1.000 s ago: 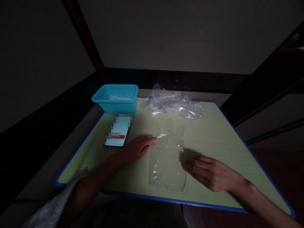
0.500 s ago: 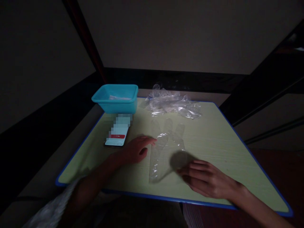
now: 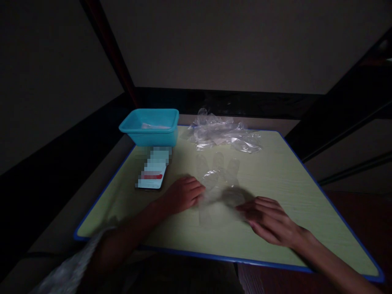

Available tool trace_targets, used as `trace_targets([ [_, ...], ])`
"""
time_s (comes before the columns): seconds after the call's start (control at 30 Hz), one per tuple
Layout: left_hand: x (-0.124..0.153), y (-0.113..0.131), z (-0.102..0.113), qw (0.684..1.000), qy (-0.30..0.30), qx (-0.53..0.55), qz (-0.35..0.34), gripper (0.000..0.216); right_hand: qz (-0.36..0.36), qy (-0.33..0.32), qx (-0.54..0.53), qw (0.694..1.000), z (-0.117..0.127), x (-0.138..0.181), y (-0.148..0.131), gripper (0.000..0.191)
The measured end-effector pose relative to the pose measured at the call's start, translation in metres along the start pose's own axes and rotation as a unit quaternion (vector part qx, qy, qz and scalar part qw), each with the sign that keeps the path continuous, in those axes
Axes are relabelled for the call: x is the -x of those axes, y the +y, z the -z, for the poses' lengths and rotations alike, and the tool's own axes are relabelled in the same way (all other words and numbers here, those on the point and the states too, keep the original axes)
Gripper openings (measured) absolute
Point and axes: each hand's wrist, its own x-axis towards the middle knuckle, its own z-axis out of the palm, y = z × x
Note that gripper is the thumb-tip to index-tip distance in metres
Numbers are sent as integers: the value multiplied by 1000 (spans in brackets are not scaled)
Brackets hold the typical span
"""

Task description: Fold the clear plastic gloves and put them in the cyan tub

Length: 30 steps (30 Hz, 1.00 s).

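Note:
A clear disposable plastic glove (image 3: 219, 177) lies on the table between my hands, its fingers pointing away from me. My left hand (image 3: 185, 194) is closed at the glove's left edge, with thumb and fingertips together on the film. On the other side, my right hand (image 3: 272, 220) pinches the glove's near right part. The near part of the film is blurred and looks raised and folded back. Dark shadow falls on the film beside my right fingertips.
A heap of crumpled clear plastic gloves (image 3: 223, 132) lies at the table's back edge. A turquoise basin (image 3: 150, 136) with something whitish inside stands at the back left. In front of it lies a lit phone (image 3: 153, 169). The table (image 3: 290, 192) has a blue rim.
My right hand has moved slightly up and away from me, drawing the glove's near edge with it. My left fingers have curled closed at the glove's left edge.

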Motion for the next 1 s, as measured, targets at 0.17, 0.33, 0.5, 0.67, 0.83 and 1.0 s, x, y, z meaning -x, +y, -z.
trace_targets([
  [0.17, -1, 3, -6, 998, 15, -60, -5, 23, 107, -53, 114, 986, -2, 9, 4, 20],
  [0.33, -1, 3, -6, 997, 16, -72, -17, 24, 125, -82, 166, 975, 2, 14, 13, 33],
  [0.5, -1, 3, -4, 996, 22, -77, -27, 24, 112, -110, 213, 964, 5, 15, 20, 35],
  [0.67, -1, 3, -5, 995, 39, -84, -42, 22, 74, -173, 212, 959, 3, 17, 27, 33],
  [0.83, -1, 3, -5, 995, 37, -82, -41, 20, 57, -203, 184, 960, -1, 22, 31, 34],
  [1.0, -2, 4, -2, 994, 47, -85, -43, 20, 73, -216, 176, 958, -1, 24, 34, 32],
])
